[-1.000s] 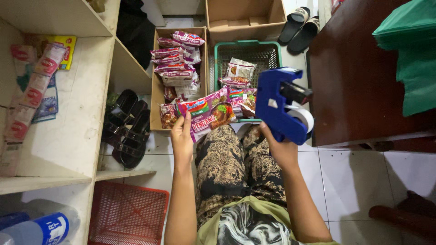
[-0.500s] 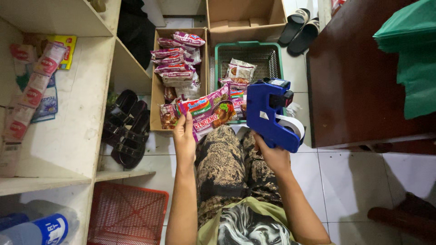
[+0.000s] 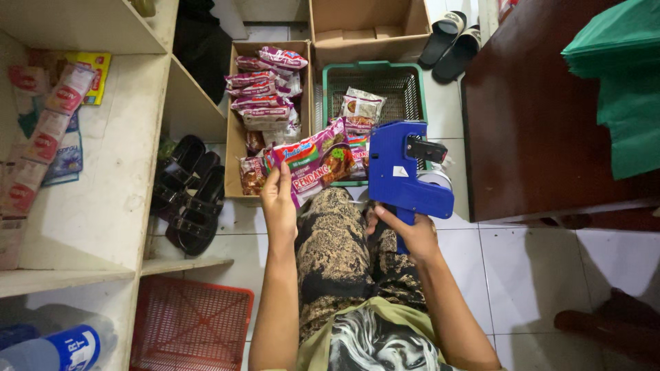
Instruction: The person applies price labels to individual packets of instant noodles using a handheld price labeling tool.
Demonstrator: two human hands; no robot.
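Note:
My left hand (image 3: 278, 203) holds a pink and red noodle packet (image 3: 313, 161) up in front of my knees. My right hand (image 3: 405, 232) grips the handle of a blue price-label gun (image 3: 399, 172), whose nose sits right beside the packet's right edge. A white label roll shows on the gun's right side. Behind them stand a cardboard box (image 3: 235, 134) filled with several similar packets and a green plastic basket (image 3: 375, 79) holding a few packets.
White shelves (image 3: 103, 172) with sachets rise at the left, black sandals (image 3: 189, 196) beneath them. A red basket (image 3: 189, 323) lies at the lower left. A dark wooden table (image 3: 536, 130) with green cloth stands at the right. An empty cardboard box (image 3: 368, 27) sits behind.
My right hand has brought the label gun leftward and slightly down, up to the noodle packet. The left hand and packet have stayed nearly still.

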